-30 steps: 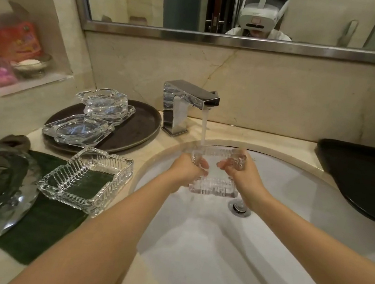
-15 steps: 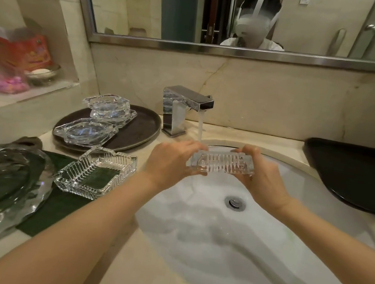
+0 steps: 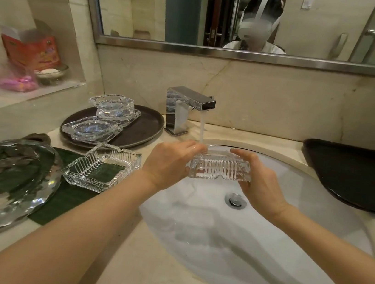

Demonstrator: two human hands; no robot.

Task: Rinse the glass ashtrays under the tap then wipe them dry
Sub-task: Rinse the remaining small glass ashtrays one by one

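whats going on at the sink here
A person holds a ribbed glass ashtray over the sink, left hand and right hand gripping its ends. The tap is running. More glass ashtrays wait on the round dark tray and one on the green cloth.

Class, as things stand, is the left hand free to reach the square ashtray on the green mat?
Probably not yet: the left hand grips the ribbed ashtray with the right hand. The path to the square ashtray looks open.
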